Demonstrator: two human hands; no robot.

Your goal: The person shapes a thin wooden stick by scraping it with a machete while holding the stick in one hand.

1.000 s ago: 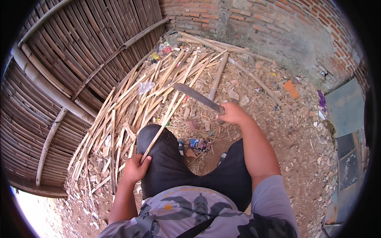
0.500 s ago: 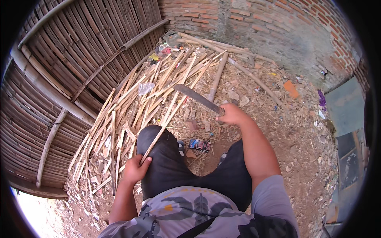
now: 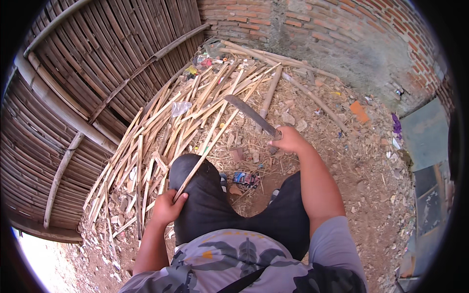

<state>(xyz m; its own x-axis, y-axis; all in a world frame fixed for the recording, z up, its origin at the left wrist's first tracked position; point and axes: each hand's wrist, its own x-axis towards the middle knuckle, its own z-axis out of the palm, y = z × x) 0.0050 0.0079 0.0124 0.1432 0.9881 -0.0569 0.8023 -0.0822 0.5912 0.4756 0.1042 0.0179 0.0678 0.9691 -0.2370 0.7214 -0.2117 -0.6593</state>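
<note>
My right hand (image 3: 289, 140) is closed round the handle of a machete (image 3: 251, 114). Its dark, curved blade points up and to the left, in front of my knees. Beside my left thigh, my left hand (image 3: 169, 207) grips the near end of a long bamboo strip (image 3: 207, 152). That strip slants away over my left knee, its far part running over the heap of strips (image 3: 151, 128). The blade's tip lies close to the held strip in the picture; whether they touch I cannot tell.
A slatted bamboo wall (image 3: 97, 63) stands at the left and a brick wall (image 3: 337, 44) at the back. Thick bamboo poles (image 3: 268, 95) lie beyond the machete. A clear plastic bag (image 3: 181, 108) rests on the heap. Grey panels (image 3: 426, 134) lean at the right.
My right hand and the machete have shifted slightly to the right, and the blade now slopes more steeply. My left hand and its bamboo strip have stayed nearly in place.
</note>
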